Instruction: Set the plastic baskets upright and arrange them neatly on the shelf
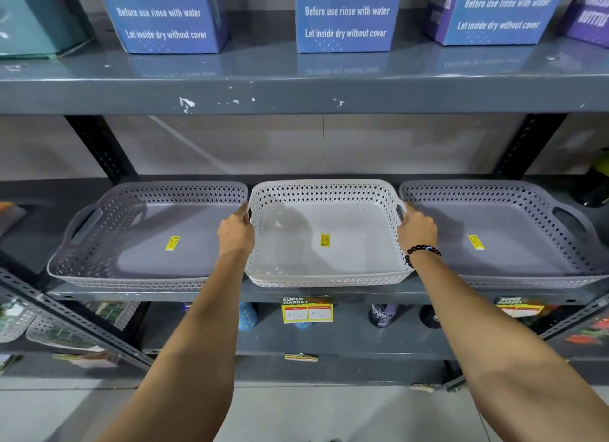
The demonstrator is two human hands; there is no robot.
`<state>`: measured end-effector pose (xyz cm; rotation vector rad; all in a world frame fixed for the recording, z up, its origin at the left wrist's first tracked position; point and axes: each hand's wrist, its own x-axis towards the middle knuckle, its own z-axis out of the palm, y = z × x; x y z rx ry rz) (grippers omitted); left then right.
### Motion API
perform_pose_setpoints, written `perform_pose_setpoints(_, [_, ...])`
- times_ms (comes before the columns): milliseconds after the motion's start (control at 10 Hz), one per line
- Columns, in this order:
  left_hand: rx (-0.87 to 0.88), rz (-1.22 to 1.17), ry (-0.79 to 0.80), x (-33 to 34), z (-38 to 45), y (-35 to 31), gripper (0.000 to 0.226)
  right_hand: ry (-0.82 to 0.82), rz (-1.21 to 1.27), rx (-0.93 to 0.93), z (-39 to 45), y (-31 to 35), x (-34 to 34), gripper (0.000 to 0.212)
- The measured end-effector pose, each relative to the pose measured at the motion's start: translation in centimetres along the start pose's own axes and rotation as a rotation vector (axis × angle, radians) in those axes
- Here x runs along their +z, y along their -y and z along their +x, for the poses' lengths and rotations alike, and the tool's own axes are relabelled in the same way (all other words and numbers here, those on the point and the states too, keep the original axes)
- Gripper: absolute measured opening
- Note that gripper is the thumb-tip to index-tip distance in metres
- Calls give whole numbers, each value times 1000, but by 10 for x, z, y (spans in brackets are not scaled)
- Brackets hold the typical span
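Observation:
Three shallow perforated plastic baskets stand upright side by side on the grey shelf (329, 293). In the middle is the white basket (326, 257), flanked by a grey basket (145, 244) on the left and another grey basket (504, 240) on the right. Each has a yellow sticker on its floor. My left hand (235, 232) grips the white basket's left handle. My right hand (417, 229), with a black bead bracelet on the wrist, grips its right handle. Both hands sit in the narrow gaps between neighbouring baskets.
Blue cartons (344, 16) stand on the shelf above, whose front edge (296, 94) hangs over the baskets. Black perforated uprights (99, 145) frame the bay. A price tag (307, 310) hangs below the white basket. Bottles (382, 314) stand on the lower shelf.

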<state>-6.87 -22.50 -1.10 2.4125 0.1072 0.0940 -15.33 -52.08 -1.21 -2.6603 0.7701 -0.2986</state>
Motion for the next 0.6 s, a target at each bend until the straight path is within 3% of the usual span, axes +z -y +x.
perform_pose_setpoints(400, [23, 46, 99, -4, 4, 1, 45, 38, 66, 20, 1, 0, 0, 47])
perform_pose_setpoints(600, [126, 107, 71, -10, -17, -7, 53, -55, 21, -82, -20, 9, -7, 51])
